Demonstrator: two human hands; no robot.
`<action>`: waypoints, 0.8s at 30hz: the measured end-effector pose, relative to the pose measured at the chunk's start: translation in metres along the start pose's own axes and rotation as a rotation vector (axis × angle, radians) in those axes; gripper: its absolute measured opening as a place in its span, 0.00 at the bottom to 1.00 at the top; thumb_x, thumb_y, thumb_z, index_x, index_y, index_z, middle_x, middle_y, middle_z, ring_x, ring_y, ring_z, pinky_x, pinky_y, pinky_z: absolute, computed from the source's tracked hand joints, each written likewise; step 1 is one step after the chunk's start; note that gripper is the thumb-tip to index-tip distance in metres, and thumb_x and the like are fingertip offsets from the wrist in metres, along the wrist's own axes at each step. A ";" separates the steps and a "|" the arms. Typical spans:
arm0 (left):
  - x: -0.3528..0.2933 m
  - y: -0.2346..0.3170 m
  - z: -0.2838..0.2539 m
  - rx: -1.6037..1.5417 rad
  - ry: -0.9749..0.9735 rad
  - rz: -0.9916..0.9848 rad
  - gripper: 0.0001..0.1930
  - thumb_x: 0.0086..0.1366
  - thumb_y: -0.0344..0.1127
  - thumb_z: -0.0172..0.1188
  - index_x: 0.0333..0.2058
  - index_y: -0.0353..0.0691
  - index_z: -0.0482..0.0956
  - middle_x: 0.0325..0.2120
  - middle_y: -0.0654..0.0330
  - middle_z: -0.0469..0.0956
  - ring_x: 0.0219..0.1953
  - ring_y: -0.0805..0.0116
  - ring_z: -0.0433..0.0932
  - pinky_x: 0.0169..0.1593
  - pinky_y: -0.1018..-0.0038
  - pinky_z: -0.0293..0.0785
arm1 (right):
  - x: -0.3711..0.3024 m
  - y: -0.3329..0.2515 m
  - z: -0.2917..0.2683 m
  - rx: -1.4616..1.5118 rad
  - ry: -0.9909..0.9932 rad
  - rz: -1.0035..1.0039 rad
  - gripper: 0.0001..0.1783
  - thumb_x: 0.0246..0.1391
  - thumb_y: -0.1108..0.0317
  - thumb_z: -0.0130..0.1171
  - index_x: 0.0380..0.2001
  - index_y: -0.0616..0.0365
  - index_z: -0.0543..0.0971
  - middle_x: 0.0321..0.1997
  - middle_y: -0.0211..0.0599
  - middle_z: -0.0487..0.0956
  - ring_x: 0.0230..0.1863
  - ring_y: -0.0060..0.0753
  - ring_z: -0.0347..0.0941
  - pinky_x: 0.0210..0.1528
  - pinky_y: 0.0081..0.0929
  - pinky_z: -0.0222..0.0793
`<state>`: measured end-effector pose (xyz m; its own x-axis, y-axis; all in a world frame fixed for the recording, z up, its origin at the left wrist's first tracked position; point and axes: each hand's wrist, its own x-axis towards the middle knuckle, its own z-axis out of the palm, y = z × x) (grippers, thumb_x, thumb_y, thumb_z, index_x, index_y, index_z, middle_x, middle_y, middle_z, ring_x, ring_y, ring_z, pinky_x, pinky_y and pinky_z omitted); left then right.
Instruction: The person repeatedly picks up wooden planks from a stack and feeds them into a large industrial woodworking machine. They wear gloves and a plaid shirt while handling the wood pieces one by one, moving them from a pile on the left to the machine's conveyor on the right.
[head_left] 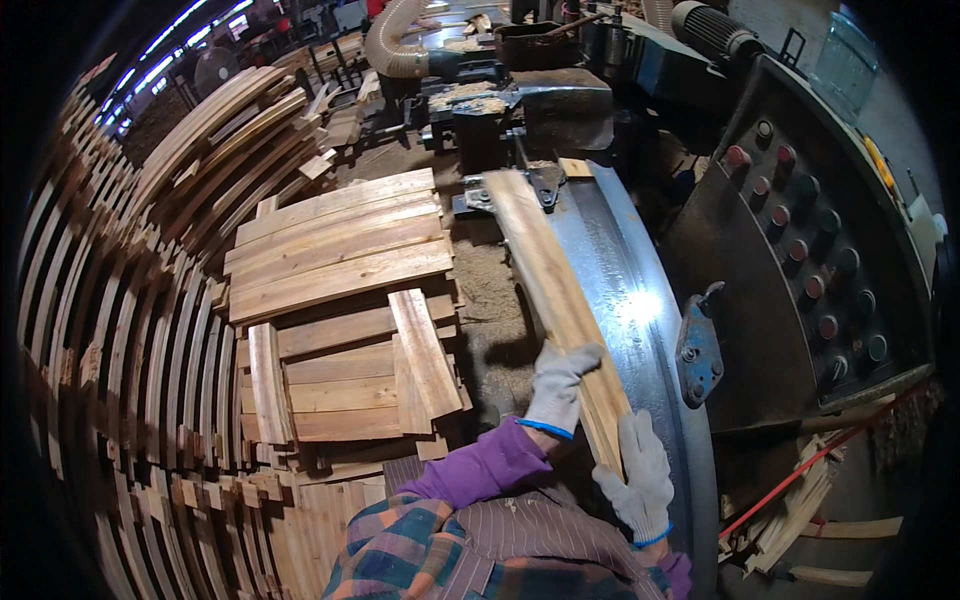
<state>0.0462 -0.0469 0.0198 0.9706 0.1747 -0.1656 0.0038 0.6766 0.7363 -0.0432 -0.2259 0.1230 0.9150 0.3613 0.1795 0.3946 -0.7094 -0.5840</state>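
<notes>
A long wooden plank (553, 272) lies lengthwise on the shiny metal machine bed (645, 345), its far end beside a metal fitting (548, 186). My left hand (562, 385), in a white glove with a blue cuff, grips the plank's left edge with its fingers over the top. At the near end, my right hand (640, 482), gloved alike, holds the plank with the thumb on the left side and the fingers along the right. Part of the right palm's contact with the wood is hidden.
A layered stack of boards (345, 255) stands to the left, beyond it many upright-edged slats (150, 340). A control panel (800, 240) with coloured buttons rises at right. A blue bracket (698, 350) sits on the bed's edge. Sawdust (490, 290) covers the gap. A ribbed hose (396, 40) hangs ahead.
</notes>
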 end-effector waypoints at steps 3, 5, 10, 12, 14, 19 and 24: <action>0.002 -0.018 0.012 -0.131 -0.024 -0.066 0.17 0.68 0.31 0.52 0.53 0.29 0.72 0.50 0.48 0.78 0.49 0.61 0.79 0.58 0.73 0.72 | -0.020 0.024 0.007 0.393 -0.013 0.346 0.44 0.46 0.68 0.66 0.67 0.65 0.61 0.66 0.58 0.66 0.64 0.57 0.63 0.67 0.41 0.56; 0.003 0.008 0.014 -0.002 0.034 -0.057 0.13 0.67 0.27 0.54 0.49 0.30 0.75 0.49 0.50 0.79 0.51 0.60 0.79 0.58 0.71 0.74 | -0.002 0.024 0.015 0.108 -0.026 0.391 0.46 0.47 0.67 0.65 0.68 0.66 0.59 0.67 0.56 0.64 0.66 0.56 0.61 0.69 0.40 0.53; 0.006 0.072 -0.002 -0.085 0.334 -0.163 0.13 0.63 0.28 0.64 0.45 0.32 0.77 0.37 0.49 0.81 0.35 0.65 0.84 0.33 0.75 0.85 | 0.124 0.094 0.081 -0.672 0.286 -0.179 0.38 0.48 0.65 0.61 0.63 0.66 0.64 0.60 0.50 0.69 0.58 0.50 0.64 0.62 0.44 0.58; -0.003 0.081 -0.027 -0.156 0.388 -0.150 0.16 0.61 0.30 0.67 0.46 0.32 0.77 0.35 0.50 0.81 0.32 0.62 0.83 0.34 0.71 0.85 | 0.205 0.089 0.092 -0.711 0.196 -0.177 0.38 0.50 0.61 0.59 0.63 0.64 0.64 0.58 0.47 0.68 0.58 0.46 0.63 0.61 0.41 0.57; -0.008 0.088 -0.027 -0.096 0.393 -0.134 0.15 0.64 0.31 0.64 0.46 0.30 0.76 0.37 0.48 0.81 0.35 0.59 0.83 0.34 0.67 0.84 | 0.260 0.097 0.093 -0.563 0.295 -0.138 0.37 0.50 0.59 0.57 0.62 0.64 0.64 0.54 0.46 0.69 0.56 0.45 0.63 0.60 0.40 0.57; 0.008 0.083 -0.046 -0.290 0.279 -0.101 0.15 0.71 0.32 0.53 0.51 0.28 0.72 0.41 0.47 0.78 0.36 0.57 0.81 0.40 0.65 0.85 | 0.305 0.097 0.083 -0.244 0.126 -0.033 0.29 0.53 0.56 0.54 0.54 0.64 0.69 0.46 0.45 0.72 0.50 0.50 0.67 0.54 0.46 0.61; 0.013 0.079 -0.010 -0.352 0.200 0.102 0.19 0.69 0.38 0.58 0.53 0.33 0.72 0.49 0.51 0.76 0.44 0.60 0.80 0.48 0.65 0.82 | 0.156 0.017 0.013 0.213 -0.267 -0.283 0.41 0.55 0.49 0.59 0.65 0.61 0.63 0.61 0.55 0.68 0.60 0.55 0.68 0.60 0.42 0.63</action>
<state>0.0569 0.0158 0.0694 0.8955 0.3657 -0.2536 -0.2061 0.8459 0.4919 0.1049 -0.1737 0.1310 0.7090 0.6865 0.1614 0.5748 -0.4299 -0.6963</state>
